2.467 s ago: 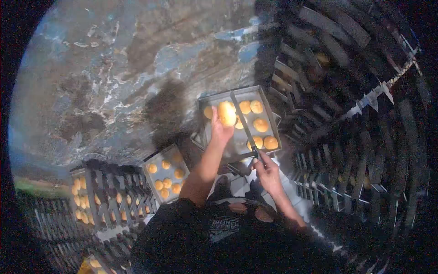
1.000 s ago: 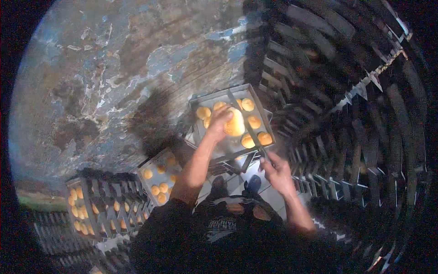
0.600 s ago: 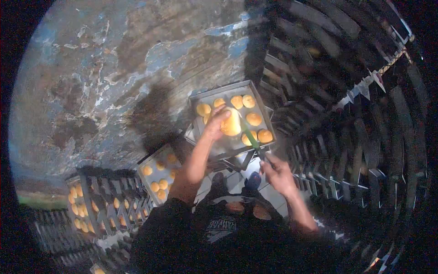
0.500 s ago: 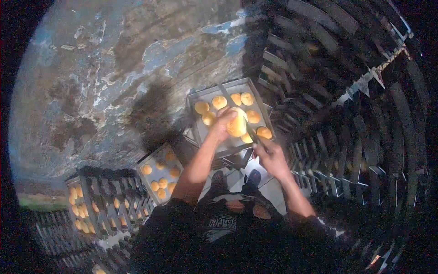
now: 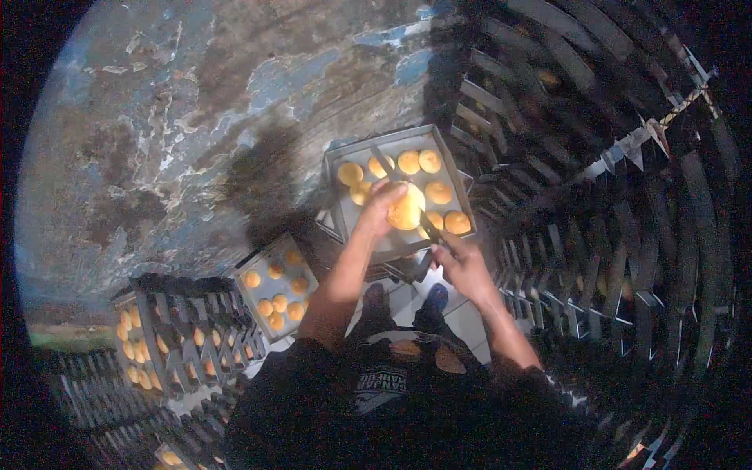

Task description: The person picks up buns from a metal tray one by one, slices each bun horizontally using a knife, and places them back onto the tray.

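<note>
My left hand (image 5: pixel 377 210) is wrapped round a golden bun (image 5: pixel 406 208) above a metal tray (image 5: pixel 470 188). A knife (image 5: pixel 428 227) with a long blade is gripped by its handle in my right hand (image 5: pixel 464 265), to the right of and below the bun. Its blade meets the bun and passes behind or into it; part of the blade shows again beyond the bun at the upper left. Several round buns (image 5: pixel 438 193) lie in the tray.
A second tray (image 5: pixel 262 313) with several buns is at the lower left. A dark slatted rack (image 5: pixel 168 337) holds more buns further left. Tall slatted racks (image 5: pixel 619 266) fill the right side. A stained, peeling wall (image 5: pixel 157 157) lies at the upper left.
The blade, earlier beside the bun, has moved left and now meets it and shows beyond it. My right hand has come closer to my left. The view has shifted slightly.
</note>
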Tool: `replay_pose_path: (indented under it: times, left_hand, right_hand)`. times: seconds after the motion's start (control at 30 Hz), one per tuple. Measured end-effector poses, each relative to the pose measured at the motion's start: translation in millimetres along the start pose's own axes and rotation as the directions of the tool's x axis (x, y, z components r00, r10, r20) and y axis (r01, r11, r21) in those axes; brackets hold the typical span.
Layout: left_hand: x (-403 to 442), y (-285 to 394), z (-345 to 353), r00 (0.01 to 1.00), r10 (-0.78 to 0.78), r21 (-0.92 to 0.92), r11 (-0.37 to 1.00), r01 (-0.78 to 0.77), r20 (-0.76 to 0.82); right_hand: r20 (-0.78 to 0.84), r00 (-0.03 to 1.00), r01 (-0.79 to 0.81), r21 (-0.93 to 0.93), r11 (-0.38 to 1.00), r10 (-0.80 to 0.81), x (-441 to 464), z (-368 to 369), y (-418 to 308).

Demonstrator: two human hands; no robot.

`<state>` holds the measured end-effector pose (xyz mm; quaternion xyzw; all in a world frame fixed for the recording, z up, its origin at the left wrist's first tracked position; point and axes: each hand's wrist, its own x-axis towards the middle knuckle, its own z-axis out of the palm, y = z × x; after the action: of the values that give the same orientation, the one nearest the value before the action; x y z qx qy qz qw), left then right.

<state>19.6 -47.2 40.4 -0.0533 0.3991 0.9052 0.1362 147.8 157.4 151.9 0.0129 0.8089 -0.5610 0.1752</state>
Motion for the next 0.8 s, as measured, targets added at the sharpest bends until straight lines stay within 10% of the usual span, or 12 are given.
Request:
replay_pose_path:
  times: [0.8]
  left_hand:
    - [-11,-31,-39,0.99,-0.025,-0.243,0.97,-0.009,-0.139]
  right_hand:
    - [0.106,0.992,0.057,0.141,0.988,-0.072,49,50,61]
